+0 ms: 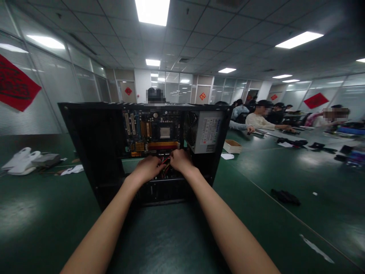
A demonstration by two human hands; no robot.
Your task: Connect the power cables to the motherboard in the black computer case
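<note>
A black computer case (88, 152) stands on the green table in front of me with its side off. Inside it are a motherboard (152, 125) with orange memory slots and, at the upper right, a silver power supply (209, 131) with a fan. Both of my hands reach into the case below the motherboard. My left hand (148, 167) has its fingers closed at a bundle of red, yellow and black cables (166, 167). On the other side of the bundle my right hand (181, 160) is bent round the same cables. Fingertips are partly hidden.
White bags (24, 160) and a grey box (47, 160) lie at the left. To the right are a small open carton (232, 146), a black cloth-like item (285, 196) and a white strip (316, 248). Several people sit at the tables beyond.
</note>
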